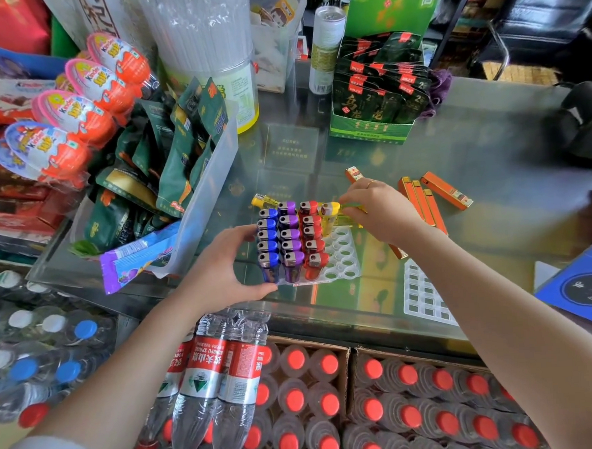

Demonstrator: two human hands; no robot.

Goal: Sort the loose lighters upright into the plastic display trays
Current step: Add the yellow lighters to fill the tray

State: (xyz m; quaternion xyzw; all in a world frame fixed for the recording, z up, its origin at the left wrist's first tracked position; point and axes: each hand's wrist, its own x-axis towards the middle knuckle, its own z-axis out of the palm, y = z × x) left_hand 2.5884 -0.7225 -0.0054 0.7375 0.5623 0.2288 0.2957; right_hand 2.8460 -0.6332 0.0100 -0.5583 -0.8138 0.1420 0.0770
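A clear plastic display tray (345,260) sits on the glass counter. Upright in it stand a blue row (268,246), a purple row (290,240) and a red row (313,242) of lighters, plus one yellow lighter (329,216) at the far end of the fourth row. My left hand (226,267) grips the tray's left side. My right hand (378,211) pinches a green lighter (352,206) just right of the yellow one. Another yellow lighter (264,201) lies flat behind the tray. Several orange lighters (423,200) lie loose to the right.
A second clear tray (425,294) lies near the counter's front edge, under my right forearm. A bin of green packets (169,183) stands to the left, a green display box (374,117) behind. Bottled water (297,406) is stacked below the counter. A blue card (586,291) lies at right.
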